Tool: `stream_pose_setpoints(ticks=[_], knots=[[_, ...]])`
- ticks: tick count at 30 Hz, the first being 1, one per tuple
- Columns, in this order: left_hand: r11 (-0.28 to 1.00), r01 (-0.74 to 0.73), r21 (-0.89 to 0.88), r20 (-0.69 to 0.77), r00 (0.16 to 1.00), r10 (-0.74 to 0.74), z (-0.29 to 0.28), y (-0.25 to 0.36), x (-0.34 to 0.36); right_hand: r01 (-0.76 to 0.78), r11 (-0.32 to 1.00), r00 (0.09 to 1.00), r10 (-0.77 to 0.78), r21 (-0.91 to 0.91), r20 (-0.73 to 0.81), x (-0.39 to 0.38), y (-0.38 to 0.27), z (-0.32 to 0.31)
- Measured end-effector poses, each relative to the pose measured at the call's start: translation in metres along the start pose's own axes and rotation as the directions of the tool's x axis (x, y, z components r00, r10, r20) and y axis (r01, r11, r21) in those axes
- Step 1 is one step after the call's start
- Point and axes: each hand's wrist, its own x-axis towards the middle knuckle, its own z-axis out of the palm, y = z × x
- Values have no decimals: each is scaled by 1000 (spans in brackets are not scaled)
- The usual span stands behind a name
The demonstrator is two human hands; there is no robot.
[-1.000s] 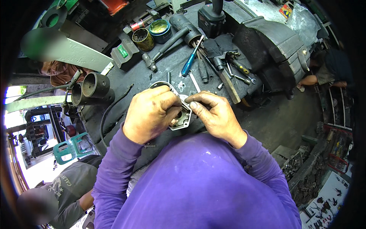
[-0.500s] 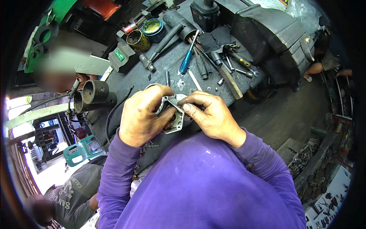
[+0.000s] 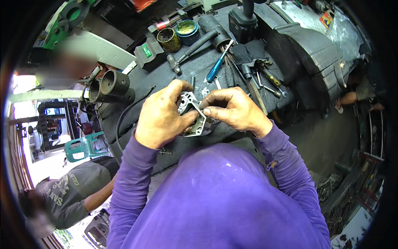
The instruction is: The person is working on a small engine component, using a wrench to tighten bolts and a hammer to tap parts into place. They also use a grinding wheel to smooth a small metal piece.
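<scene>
Hands are working together on one small grey metal housing (image 3: pixel 194 118), which is being held in the air just above the near edge of the dark workbench (image 3: pixel 145 85), in front of the person's chest. The left hand (image 3: pixel 162 117) is cupping the part from the left, fingers wrapped firmly round its body. The right hand (image 3: pixel 233 111) is pinching narrowly at the part's upper right edge, thumb and forefinger closing on what looks like a thin pale strip or gasket; its exact nature is too small to tell.

Step in hand, by judgement: a thin piece is being seated on or peeled from the housing face. Any next move is calling for a steady left-hand hold and a fine fingertip pull or press along that edge.

Count on the bench: one blue-handled screwdriver (image 3: pixel 215 69), one hammer (image 3: pixel 188 50), two round tins (image 3: pixel 178 35), two dark metal cylinders (image 3: pixel 110 86), one black cable (image 3: pixel 128 114), and several loose spanners and bits (image 3: pixel 265 79), not countable exactly. One other person in a grey shirt (image 3: pixel 68 195) is crouching at lower left.
</scene>
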Motion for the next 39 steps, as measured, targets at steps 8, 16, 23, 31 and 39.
stream_pose_setpoints(ticks=[8, 16, 23, 31, 39], knots=[[987, 87, -135, -71, 993, -97, 6, -5, -22, 82, 971, 997, -83, -227, 6, 4, -8, 4], [997, 79, 13, -113, 991, -77, 11, -1, -18, 49, 952, 998, -31, -303, 62, 9, -17, -7], [570, 154, -807, -10, 962, -275, -22, 1, -57, 55, 935, 998, -38, -350, 56, 7, -15, -4], [470, 201, -859, -15, 910, -414, -3, 16, -78, 80, 933, 996, -60, -352, 66, 7, -17, -2], [455, 80, -887, -186, 841, -509, 32, 23, -111, -92, 854, 988, 14, -512, -155, -8, 23, -59]])
